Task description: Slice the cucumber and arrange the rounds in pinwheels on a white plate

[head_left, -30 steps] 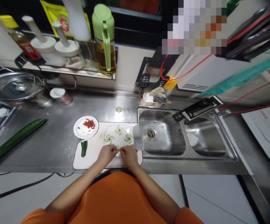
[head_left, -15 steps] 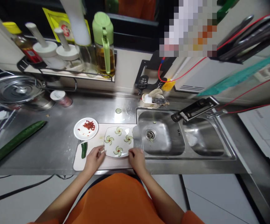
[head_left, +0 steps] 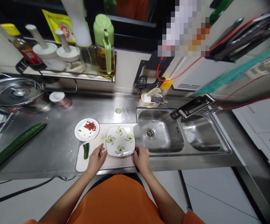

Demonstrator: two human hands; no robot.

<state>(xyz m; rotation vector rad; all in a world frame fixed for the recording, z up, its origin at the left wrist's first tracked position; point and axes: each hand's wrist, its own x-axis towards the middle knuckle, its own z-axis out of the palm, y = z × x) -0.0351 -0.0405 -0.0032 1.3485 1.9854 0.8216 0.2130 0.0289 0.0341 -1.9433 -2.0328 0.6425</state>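
A squarish white plate [head_left: 120, 141] with several pinwheels of cucumber slices and red centres lies on the white cutting board [head_left: 83, 165]. Just left of the plate is my left hand [head_left: 97, 159], its fingers slightly bent and apart, holding nothing. My right hand [head_left: 141, 158] is at the plate's right side, its fingers curled around the dark handle of a knife [head_left: 139, 136], whose blade lies by the board's right edge. A round white plate [head_left: 81, 133] with chopped red pieces overlaps the board's back left corner. Below it lies a short cucumber piece [head_left: 86, 151].
A long cucumber [head_left: 15, 146] lies on the steel counter at the left, near a lidded pot [head_left: 35, 104] and a small jar [head_left: 60, 100]. The double sink [head_left: 163, 132] is at the right. Bottles stand on a rack [head_left: 78, 75] behind.
My right hand has moved slightly right, off the plate's edge and onto the knife handle. My left hand has loosened from the plate's left edge. The view has shifted a little.
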